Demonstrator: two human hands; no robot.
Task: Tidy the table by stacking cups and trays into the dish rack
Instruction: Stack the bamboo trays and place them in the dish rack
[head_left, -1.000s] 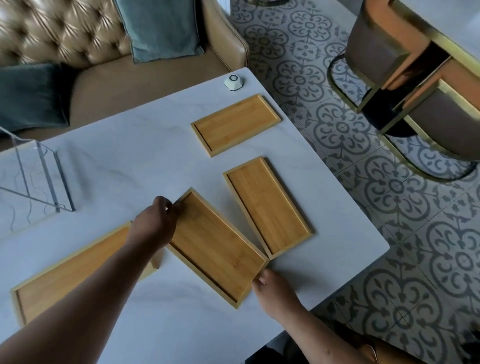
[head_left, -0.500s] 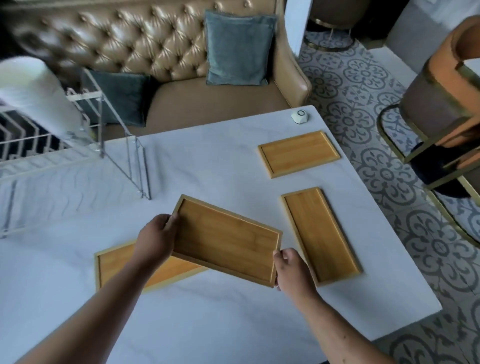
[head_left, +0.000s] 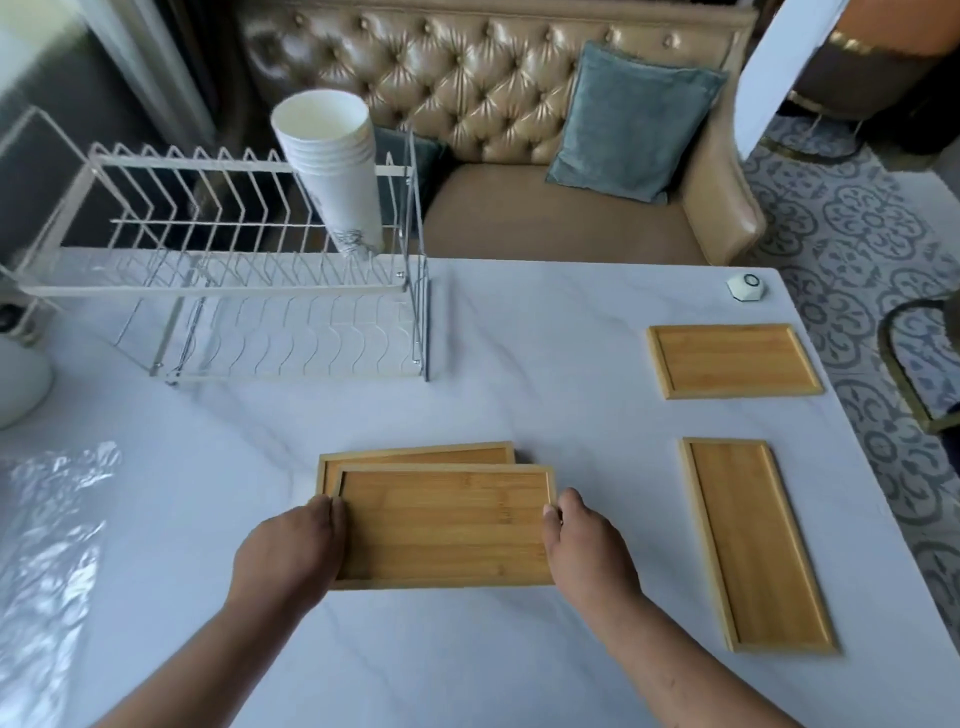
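Bamboo tray (head_left: 447, 525) gripped by its short ends between left hand (head_left: 291, 558) and right hand (head_left: 587, 551), long axis crosswise, face up, over a second tray (head_left: 415, 455) just beyond. Stacking underway; next, likely squaring edges. Dish rack (head_left: 218, 270) well ahead-left, cup stack (head_left: 332, 171) inside.

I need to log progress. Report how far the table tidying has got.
Done: the stack of cups stands in the dish rack. In hand: the left hand and right hand hold one tray over a second tray. Left: two more trays lie on the table; no tray is racked.
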